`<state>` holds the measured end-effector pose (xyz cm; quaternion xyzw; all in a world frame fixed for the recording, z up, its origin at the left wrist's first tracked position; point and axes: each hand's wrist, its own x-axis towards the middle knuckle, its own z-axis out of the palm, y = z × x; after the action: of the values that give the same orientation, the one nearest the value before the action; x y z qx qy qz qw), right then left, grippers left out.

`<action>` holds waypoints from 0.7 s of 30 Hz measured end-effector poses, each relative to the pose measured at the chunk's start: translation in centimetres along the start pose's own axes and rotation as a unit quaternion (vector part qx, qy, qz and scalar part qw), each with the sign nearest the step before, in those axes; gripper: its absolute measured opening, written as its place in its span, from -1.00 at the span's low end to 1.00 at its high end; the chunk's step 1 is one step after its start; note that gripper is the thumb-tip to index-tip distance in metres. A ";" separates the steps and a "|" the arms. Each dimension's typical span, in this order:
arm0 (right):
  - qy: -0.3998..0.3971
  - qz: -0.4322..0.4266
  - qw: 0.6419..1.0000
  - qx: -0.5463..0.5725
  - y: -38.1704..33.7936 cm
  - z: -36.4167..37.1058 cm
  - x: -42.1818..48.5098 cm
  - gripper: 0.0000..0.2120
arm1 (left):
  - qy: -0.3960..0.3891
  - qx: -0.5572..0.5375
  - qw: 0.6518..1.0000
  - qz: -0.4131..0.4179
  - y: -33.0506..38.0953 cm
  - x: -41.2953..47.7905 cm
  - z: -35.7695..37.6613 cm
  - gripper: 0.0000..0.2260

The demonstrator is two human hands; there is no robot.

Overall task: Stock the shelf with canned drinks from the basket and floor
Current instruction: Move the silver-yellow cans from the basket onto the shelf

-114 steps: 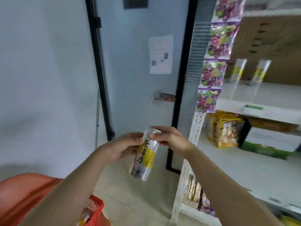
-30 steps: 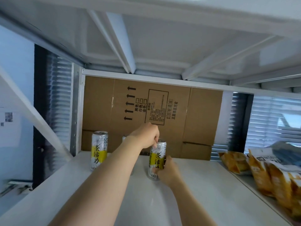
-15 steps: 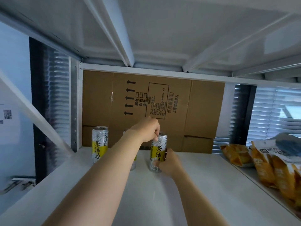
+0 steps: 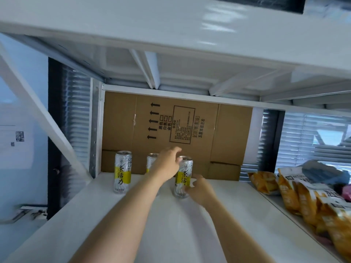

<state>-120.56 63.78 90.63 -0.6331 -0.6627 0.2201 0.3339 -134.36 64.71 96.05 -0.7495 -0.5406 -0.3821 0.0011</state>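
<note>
Both hands are clamping one can (image 4: 184, 175) standing upright on the shelf (image 4: 171, 234).
The right hand (image 4: 199, 188) is gripping its lower body and the left hand (image 4: 167, 164) is pinching its rim. A half-hidden can (image 4: 152, 161) is standing behind the left wrist, another can (image 4: 122, 171) farther left, snack bags (image 4: 303, 198) well right, cardboard (image 4: 133, 126) beyond.

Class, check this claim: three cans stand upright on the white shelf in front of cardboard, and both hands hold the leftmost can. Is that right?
No. Both hands hold the rightmost can, not the leftmost: the left hand at its top, the right hand near its base. The head view shows it; the rest stands.
</note>
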 end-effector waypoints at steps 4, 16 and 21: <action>0.049 -0.014 0.998 0.023 -1.1 -1.6 -3.5 -0.63 | 0.091 -0.110 0.988 -0.063 0.1 -4.4 -0.5 -0.76; 0.092 -0.006 0.967 0.239 -3.9 -1.1 -16.8 -0.82 | 0.073 -0.325 0.927 -0.170 0.4 -16.3 -5.0 -0.92; 0.060 -0.008 0.952 0.300 -4.7 -0.5 -23.1 -0.78 | 0.073 -0.394 0.895 -0.194 2.9 -22.6 -7.6 -0.82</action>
<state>-124.02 40.44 90.49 -0.5102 -0.5499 0.3676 0.5496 -139.17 42.07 89.68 -0.5387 -0.4791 -0.6100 -0.3288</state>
